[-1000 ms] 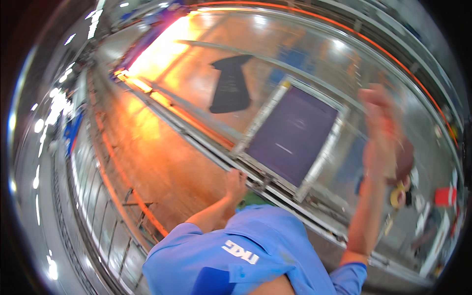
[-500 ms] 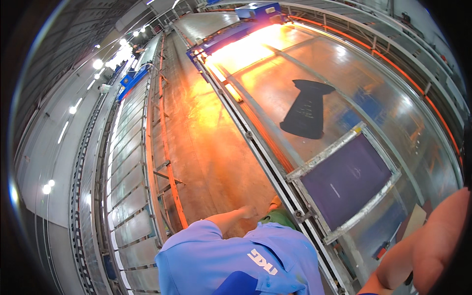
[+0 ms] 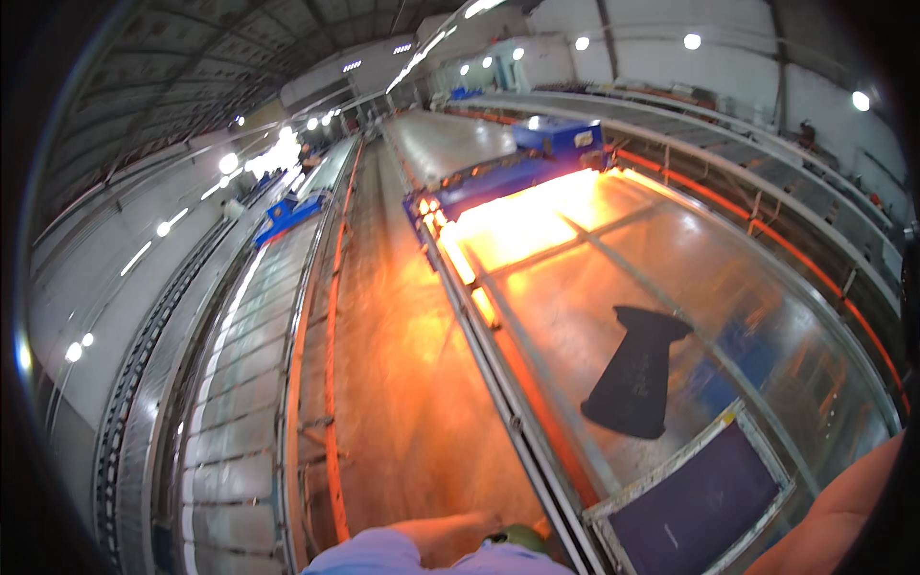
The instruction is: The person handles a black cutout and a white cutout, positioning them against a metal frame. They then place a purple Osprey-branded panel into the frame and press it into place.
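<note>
Low in the middle, my left forearm juts out from a light blue shirt (image 3: 460, 563), and my left hand (image 3: 487, 522) is blurred beside a green rounded shape (image 3: 522, 537), its fingers indistinct. At the lower right corner shows bare skin of my right arm (image 3: 848, 513); the fingers are out of sight. Closest to that arm is a screen-printing frame (image 3: 685, 522) with dark purple mesh and a pale metal rim, lying on the long shiny table (image 3: 561, 355). Just beyond the frame a black cut fabric panel (image 3: 632, 374) with faint print lies flat.
A blue heater unit (image 3: 508, 177) spans the table farther off, glowing bright orange-white beneath. An orange-lit aisle (image 3: 412, 402) runs between this table and a second long table (image 3: 235, 441) on the left, which carries a blue unit (image 3: 287, 218). Metal rails edge both tables.
My view has tilted up toward the far end, so the table and heater sit lower in the picture. Less of my shirt and right arm shows. The fabric panel stays by the frame.
</note>
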{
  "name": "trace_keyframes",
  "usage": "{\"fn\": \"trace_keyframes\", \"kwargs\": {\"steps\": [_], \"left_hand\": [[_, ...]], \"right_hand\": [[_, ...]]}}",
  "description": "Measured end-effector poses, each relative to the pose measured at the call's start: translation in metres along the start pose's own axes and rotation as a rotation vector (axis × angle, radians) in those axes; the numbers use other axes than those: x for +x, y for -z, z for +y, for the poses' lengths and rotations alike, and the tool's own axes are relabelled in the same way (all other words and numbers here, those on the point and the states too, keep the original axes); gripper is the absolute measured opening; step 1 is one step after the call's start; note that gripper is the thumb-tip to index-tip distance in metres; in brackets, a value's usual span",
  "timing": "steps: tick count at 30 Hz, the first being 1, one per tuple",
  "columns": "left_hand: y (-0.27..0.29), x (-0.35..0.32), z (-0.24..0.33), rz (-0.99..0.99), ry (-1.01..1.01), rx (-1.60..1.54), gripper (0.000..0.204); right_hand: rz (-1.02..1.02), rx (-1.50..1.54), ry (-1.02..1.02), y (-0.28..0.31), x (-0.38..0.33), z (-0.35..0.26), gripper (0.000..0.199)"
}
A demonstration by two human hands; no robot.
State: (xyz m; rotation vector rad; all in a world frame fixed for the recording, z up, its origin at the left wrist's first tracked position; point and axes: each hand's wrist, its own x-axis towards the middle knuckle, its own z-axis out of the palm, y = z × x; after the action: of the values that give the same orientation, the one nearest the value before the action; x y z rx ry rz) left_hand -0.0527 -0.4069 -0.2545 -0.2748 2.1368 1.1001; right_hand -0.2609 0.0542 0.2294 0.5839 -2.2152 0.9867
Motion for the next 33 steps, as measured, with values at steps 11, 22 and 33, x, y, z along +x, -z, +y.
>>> {"fn": "trace_keyframes", "kwargs": {"steps": [11,22,33], "left_hand": [[0.108,0.044,-0.063,0.174,-0.057,0.154,0.038],[0.172,0.083,0.129,-0.840,-0.475,0.428,0.028],[0.221,0.199,0.212,0.690,0.027,0.114,0.048]], "right_hand": [[0.034,-0.120,-0.106,-0.014,-0.011,-0.036,0.027],[0.180,-0.130,0.064,-0.015,0.036,-0.103,0.031],[0.019,0.387,-1.118,-0.172,-0.238,-0.049,0.023]]}}
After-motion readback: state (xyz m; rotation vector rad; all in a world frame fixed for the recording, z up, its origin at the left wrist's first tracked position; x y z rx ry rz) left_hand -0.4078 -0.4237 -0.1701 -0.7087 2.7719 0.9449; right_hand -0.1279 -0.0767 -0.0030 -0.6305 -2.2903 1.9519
